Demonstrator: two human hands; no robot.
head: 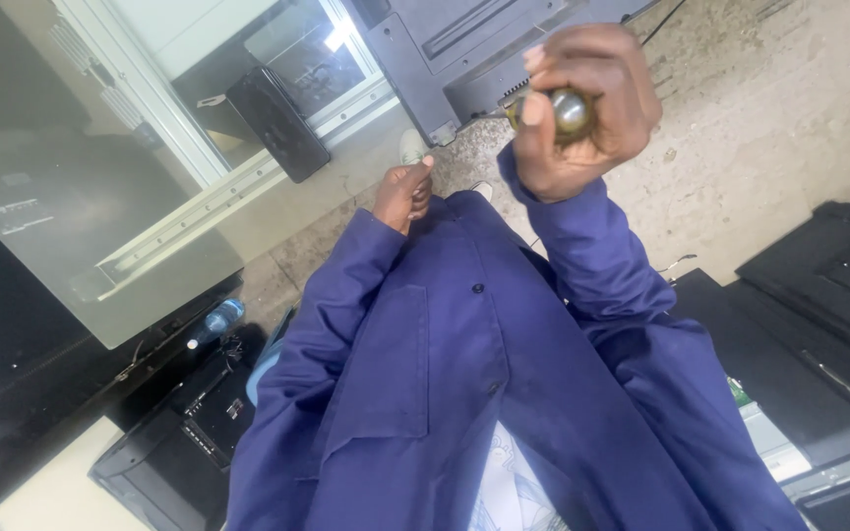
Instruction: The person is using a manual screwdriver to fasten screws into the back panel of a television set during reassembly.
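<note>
**Screwdriver work at the panel's lower edge**

The right hand [582, 103] was clenched around a round-ended screwdriver handle [568, 110], its tip seemingly set at the lower edge of a grey panel back [455, 49] lying on the concrete floor [769, 108]; the shaft was mostly hidden, so the contact point was uncertain. The left hand [403, 194] hung lower, fingers curled loosely inward, perhaps pinching something small. Judged from this, a screw was being worked. The next move called for steady downward pressure and keeping the tip seated squarely.
</note>
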